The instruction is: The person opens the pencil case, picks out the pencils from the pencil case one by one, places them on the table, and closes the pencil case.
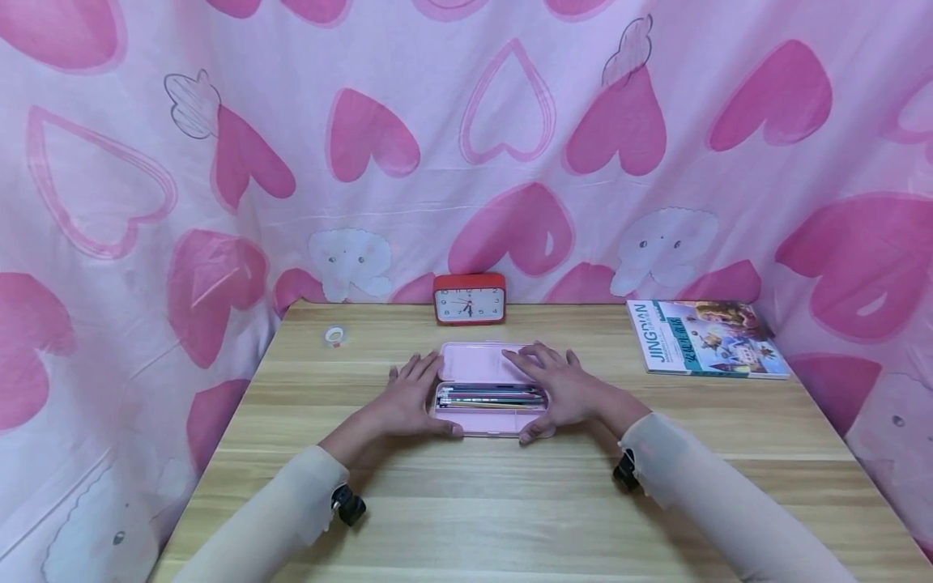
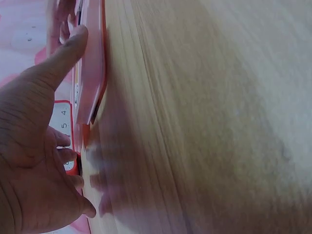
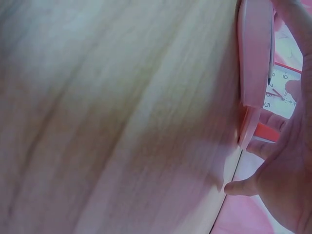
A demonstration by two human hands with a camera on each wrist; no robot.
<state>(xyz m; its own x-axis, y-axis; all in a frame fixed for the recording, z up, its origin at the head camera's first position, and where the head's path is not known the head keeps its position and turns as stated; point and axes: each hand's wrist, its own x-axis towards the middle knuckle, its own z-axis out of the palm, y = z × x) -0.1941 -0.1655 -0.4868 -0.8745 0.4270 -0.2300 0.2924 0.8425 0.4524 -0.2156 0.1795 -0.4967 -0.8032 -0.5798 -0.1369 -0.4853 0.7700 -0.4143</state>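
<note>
Pencil case (image 1: pixel 484 422) flanked by left hand (image 1: pixel 404 403) and right hand (image 1: pixel 572 393), fingers spread, neither curled round it; light, even inward pressure advised, pencils (image 1: pixel 490 396) between them to be left undisturbed.

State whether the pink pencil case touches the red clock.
Apart. The head view shows a strip of bare tabletop between the pink pencil case and the red clock.

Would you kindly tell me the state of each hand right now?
Left hand: open, touching the left end of the pencil case.
Right hand: open, touching its right end.
</note>
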